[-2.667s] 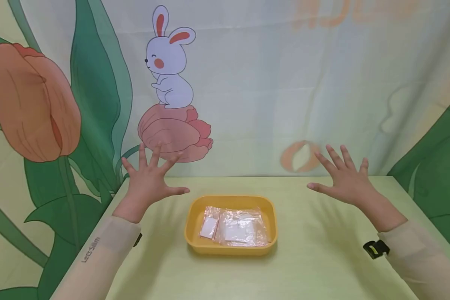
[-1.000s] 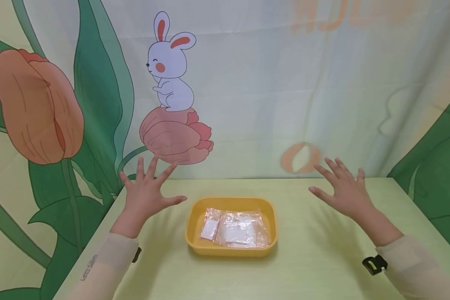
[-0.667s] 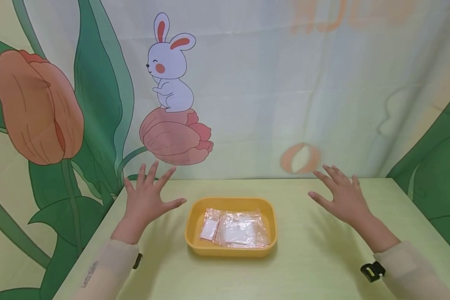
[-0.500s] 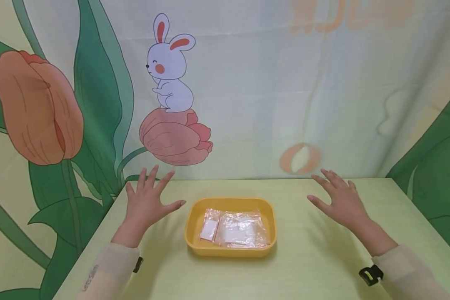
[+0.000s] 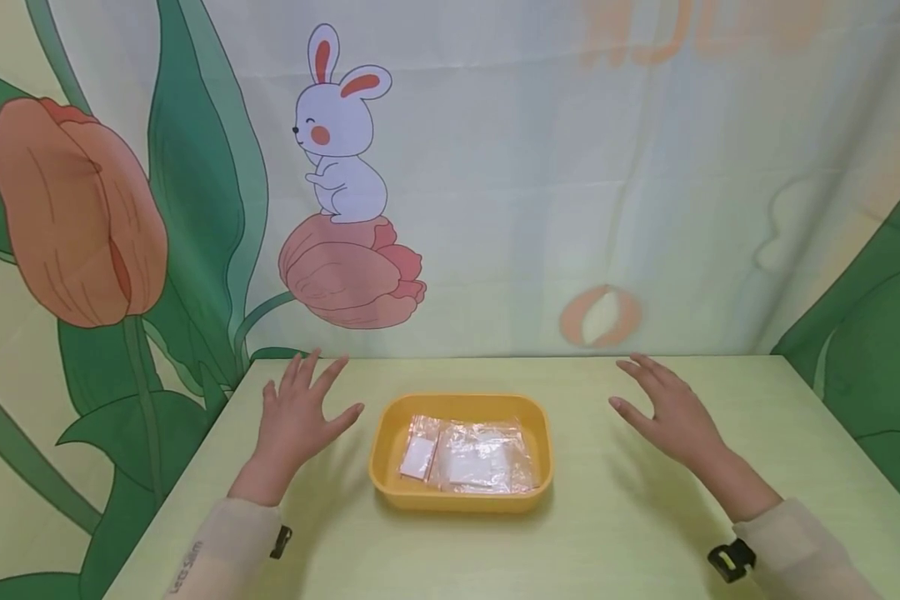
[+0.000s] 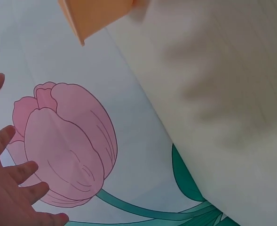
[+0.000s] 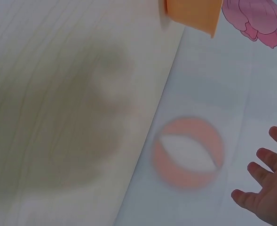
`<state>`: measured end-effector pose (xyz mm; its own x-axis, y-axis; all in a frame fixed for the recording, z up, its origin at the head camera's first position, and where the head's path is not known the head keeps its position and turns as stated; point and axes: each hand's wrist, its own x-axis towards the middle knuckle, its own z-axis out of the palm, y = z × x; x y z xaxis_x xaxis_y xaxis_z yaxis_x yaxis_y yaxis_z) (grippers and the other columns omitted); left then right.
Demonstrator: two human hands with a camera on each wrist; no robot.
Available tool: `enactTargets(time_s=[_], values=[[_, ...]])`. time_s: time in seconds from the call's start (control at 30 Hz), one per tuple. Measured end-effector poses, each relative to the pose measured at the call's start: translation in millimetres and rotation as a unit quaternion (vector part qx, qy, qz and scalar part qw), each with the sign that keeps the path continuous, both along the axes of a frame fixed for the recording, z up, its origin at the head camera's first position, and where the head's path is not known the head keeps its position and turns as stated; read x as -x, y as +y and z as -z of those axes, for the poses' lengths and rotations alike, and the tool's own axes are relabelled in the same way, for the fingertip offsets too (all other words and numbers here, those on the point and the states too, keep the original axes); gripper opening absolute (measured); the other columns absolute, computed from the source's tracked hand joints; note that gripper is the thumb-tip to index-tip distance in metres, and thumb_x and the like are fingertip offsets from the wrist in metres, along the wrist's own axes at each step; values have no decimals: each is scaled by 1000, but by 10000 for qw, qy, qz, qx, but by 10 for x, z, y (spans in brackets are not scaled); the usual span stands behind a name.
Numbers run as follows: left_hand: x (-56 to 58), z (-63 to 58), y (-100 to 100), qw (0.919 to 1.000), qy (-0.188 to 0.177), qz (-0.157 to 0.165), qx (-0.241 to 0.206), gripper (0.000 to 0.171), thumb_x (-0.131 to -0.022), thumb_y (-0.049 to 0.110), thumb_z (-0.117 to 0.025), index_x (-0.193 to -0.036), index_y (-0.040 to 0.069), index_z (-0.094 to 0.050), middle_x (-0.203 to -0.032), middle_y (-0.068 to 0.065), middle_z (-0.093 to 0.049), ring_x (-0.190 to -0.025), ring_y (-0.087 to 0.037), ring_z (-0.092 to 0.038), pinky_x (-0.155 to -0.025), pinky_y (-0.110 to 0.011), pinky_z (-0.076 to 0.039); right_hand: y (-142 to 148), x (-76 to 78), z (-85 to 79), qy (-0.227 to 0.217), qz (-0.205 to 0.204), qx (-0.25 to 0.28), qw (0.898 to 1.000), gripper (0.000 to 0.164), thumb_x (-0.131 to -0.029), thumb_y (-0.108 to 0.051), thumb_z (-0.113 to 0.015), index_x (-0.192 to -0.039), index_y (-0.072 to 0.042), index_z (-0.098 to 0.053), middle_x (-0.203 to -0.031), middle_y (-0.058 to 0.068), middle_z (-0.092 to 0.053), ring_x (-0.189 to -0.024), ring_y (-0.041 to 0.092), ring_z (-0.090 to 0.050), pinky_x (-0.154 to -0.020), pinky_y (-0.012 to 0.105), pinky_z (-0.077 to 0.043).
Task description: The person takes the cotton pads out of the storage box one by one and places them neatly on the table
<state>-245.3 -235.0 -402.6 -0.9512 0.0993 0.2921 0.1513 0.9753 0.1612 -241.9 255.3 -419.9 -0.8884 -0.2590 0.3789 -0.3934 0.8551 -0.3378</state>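
Observation:
Between my two hands a yellow tray [image 5: 461, 502] stands on the pale green table. Several clear plastic zip bags [image 5: 487, 457] lie inside it, with white contents that I cannot make out; a smaller bag [image 5: 418, 458] with a red edge is at their left. My left hand [image 5: 294, 421] hovers left of the tray, fingers spread, touching nothing. To the right of the tray my right hand [image 5: 675, 417] is also in the air, its fingers extended and holding nothing. Both wrist views show spread fingers and one corner of the tray [image 6: 98, 19].
The table [image 5: 615, 542] meets a printed cloth backdrop [image 5: 495, 208] at its far edge. Tulips, leaves and a white rabbit are drawn on the cloth. Black straps show at both sleeve cuffs, one a wrist strap [image 5: 731, 560] on the right.
Both hands have sunk lower and come slightly inward toward the tray, their fingers a little less spread than before. The tray and its bags stay where they were.

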Motion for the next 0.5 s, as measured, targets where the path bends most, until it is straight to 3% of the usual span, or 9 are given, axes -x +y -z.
enactTargets(time_s=[0.33,0.5], values=[[-10,102,-26,9991,-68,31,-416,64,-98,36,-63,-154,12,-43,-161,-28,-37,-148,-50,-33,-111,-76,-35,-44,-18,23,-375,-171,320,9986,54,-102,-33,-61,-144,-1,-54,-152,28,-49,-140,50,-43,-112,69,-39],[-41,141,-11,9960,-304,46,-838,60,-100,30,-60,-154,9,-44,-159,-29,-38,-146,-50,-37,-112,-75,-36,-36,-50,-25,-634,-279,358,9970,51,-103,-34,-58,-141,0,-56,-148,26,-54,-139,48,-47,-111,66,-40]])
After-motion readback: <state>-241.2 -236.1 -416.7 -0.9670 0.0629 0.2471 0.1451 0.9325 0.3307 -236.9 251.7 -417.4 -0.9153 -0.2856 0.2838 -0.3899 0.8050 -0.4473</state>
